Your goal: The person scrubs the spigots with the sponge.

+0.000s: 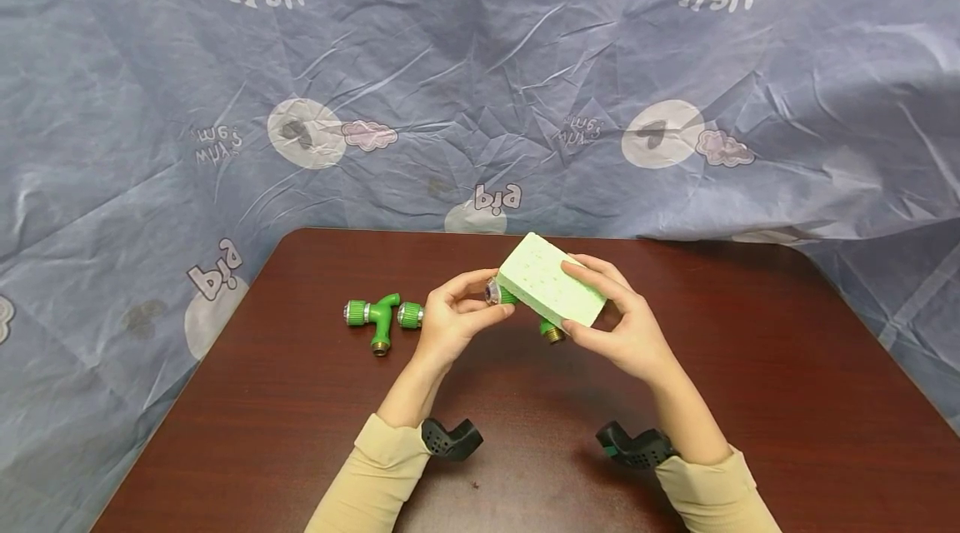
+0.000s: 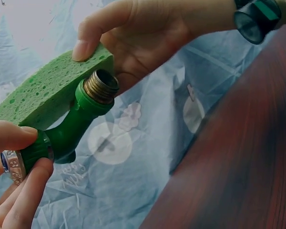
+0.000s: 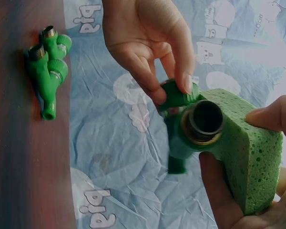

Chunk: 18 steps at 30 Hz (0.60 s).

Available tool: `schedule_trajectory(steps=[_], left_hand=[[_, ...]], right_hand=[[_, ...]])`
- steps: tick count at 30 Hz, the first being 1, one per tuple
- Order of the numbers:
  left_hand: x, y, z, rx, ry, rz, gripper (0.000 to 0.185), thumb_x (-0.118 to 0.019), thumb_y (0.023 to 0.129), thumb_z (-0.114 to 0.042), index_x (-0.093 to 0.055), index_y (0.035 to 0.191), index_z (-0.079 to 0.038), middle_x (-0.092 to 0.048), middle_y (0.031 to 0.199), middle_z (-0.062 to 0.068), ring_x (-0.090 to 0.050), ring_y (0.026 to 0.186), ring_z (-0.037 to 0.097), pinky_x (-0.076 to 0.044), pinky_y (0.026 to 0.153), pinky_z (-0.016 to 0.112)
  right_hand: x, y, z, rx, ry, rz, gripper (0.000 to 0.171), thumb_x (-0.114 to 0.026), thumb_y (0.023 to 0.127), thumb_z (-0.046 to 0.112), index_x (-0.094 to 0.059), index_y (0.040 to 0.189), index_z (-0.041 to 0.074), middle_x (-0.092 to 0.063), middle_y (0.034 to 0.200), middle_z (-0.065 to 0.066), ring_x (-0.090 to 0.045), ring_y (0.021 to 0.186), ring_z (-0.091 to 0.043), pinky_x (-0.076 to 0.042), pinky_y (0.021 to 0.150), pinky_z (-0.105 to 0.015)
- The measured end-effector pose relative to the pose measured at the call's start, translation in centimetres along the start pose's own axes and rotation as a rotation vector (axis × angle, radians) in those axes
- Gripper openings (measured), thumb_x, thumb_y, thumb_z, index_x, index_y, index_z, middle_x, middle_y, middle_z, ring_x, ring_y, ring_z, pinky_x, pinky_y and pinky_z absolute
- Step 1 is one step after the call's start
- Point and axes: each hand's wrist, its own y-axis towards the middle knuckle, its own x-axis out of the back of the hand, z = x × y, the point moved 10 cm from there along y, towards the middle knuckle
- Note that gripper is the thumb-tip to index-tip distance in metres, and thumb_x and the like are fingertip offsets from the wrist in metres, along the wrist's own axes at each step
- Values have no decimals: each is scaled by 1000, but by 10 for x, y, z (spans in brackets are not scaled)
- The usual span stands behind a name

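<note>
My left hand (image 1: pixel 459 310) pinches one end of a green plastic pipe fitting (image 2: pixel 69 131) with a brass threaded mouth (image 3: pixel 203 122), held above the table. My right hand (image 1: pixel 617 318) grips a light green sponge (image 1: pixel 550 281) and presses it against the fitting, covering most of it in the head view. The fitting's brass end (image 1: pixel 554 335) pokes out below the sponge. A second green fitting (image 1: pixel 381 317) lies on the brown table (image 1: pixel 750 366), left of my left hand.
A blue printed cloth (image 1: pixel 480 83) hangs behind and around the table. Black wrist camera mounts (image 1: pixel 450 438) sit near both cuffs. The table's far edge runs just behind the hands.
</note>
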Motion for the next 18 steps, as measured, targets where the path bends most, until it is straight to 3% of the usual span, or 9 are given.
schedule_trajectory(steps=[6, 12, 18], left_hand=[[6, 0, 0, -17, 66, -54, 42, -84, 66, -5, -70, 106, -6, -67, 85, 7, -66, 67, 18, -55, 64, 28], [7, 0, -3, -43, 109, -65, 36, -86, 65, -8, -72, 98, -8, -66, 80, 5, -67, 67, 18, -55, 61, 29], [11, 0, -10, -105, 126, -121, 38, -87, 61, -7, -71, 95, -5, -66, 78, 6, -67, 65, 17, -55, 58, 28]], right_hand=[[11, -1, 6, 47, -52, 0, 64, -66, 70, -20, -50, 130, -5, -39, 137, -17, -53, 99, -19, -51, 66, -19], [16, -1, 15, 124, -76, 7, 65, -68, 66, -21, -52, 127, -7, -41, 135, -21, -47, 112, -23, -46, 76, -19], [9, -1, 30, 133, -245, 24, 63, -71, 63, -18, -56, 123, -6, -45, 132, -20, -44, 116, -21, -40, 82, -19]])
